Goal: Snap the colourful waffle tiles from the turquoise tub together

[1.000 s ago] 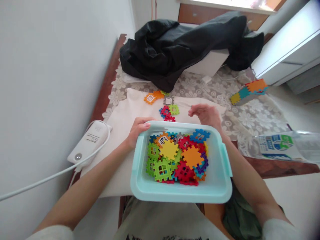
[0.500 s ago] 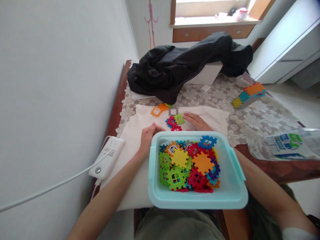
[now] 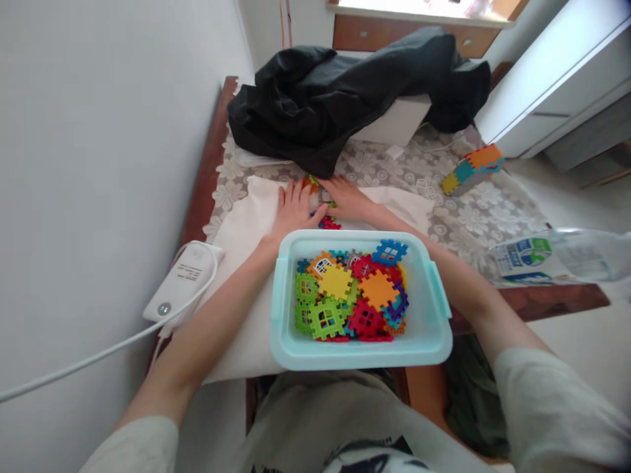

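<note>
Both hands (image 3: 320, 200) covering loose tiles (image 3: 329, 224), grip unclear, tub (image 3: 286, 341) nearer

In the middle of the frame both hands lie flat on a white cloth (image 3: 241, 230), the left hand (image 3: 294, 209) and right hand (image 3: 347, 197) side by side over a few loose toy tiles (image 3: 329, 224). Just below them sits a pale blue tub (image 3: 290, 348) heaped with bright plastic tiles (image 3: 348, 299). A black jacket (image 3: 345, 92) fills the upper centre; a white power strip (image 3: 180, 282) lies at left, a clear bottle (image 3: 557, 255) at right, and a joined block of tiles (image 3: 472, 169) at upper right
</note>
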A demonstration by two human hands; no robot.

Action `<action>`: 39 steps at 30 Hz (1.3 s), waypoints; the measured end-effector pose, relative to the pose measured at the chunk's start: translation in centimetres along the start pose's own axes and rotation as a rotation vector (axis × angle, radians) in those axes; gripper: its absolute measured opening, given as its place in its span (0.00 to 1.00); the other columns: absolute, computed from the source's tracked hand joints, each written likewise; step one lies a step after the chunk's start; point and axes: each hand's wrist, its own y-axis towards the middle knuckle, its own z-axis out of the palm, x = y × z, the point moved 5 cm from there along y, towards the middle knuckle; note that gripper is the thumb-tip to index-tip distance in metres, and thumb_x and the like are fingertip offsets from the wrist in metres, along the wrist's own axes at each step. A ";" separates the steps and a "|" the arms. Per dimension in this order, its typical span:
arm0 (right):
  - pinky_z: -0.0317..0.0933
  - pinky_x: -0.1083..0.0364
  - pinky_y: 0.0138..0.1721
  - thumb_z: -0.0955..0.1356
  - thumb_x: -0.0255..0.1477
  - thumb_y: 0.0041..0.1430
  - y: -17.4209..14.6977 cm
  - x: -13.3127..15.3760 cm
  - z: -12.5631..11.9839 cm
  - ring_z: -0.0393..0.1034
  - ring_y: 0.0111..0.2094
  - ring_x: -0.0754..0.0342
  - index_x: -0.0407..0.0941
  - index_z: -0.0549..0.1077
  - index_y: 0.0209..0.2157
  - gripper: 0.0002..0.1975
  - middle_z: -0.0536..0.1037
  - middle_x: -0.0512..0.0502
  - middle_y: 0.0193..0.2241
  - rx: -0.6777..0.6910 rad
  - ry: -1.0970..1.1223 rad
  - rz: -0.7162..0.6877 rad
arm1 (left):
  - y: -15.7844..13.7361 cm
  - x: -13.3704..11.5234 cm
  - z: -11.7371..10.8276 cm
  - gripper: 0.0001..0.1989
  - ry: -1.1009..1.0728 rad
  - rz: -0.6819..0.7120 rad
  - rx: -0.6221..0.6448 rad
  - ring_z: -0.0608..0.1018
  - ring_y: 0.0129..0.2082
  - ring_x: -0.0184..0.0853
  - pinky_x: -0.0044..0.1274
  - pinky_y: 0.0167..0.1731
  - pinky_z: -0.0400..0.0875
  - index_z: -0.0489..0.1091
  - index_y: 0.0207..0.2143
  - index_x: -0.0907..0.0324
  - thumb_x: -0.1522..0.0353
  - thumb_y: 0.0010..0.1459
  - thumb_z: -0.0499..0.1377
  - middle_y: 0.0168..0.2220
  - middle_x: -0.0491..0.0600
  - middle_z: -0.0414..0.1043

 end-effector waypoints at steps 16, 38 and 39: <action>0.38 0.26 0.86 0.68 0.47 0.78 -7.1 1.2 0.9 0.52 0.84 0.35 0.47 0.62 0.81 0.38 0.61 0.32 0.82 -0.027 0.019 -0.142 | -0.2 -0.6 -0.7 0.38 -0.375 0.107 0.026 0.76 0.73 0.55 0.44 0.75 0.70 0.66 0.67 0.62 0.47 0.67 0.65 0.73 0.70 0.71; 0.51 0.27 0.80 0.68 0.43 0.81 -6.7 1.6 1.9 0.59 0.80 0.34 0.53 0.68 0.78 0.30 0.66 0.36 0.80 0.033 -0.085 -0.304 | -0.5 -2.0 -1.2 0.44 -0.310 0.192 0.192 0.85 0.61 0.49 0.40 0.67 0.78 0.67 0.73 0.65 0.38 0.79 0.47 0.67 0.67 0.79; 0.54 0.28 0.79 0.68 0.42 0.81 -6.7 1.6 1.8 0.61 0.79 0.34 0.53 0.69 0.77 0.29 0.68 0.35 0.79 0.027 -0.077 -0.323 | -0.4 -1.9 -1.2 0.43 -0.297 0.185 0.180 0.86 0.59 0.49 0.39 0.65 0.79 0.68 0.72 0.65 0.38 0.78 0.47 0.65 0.67 0.80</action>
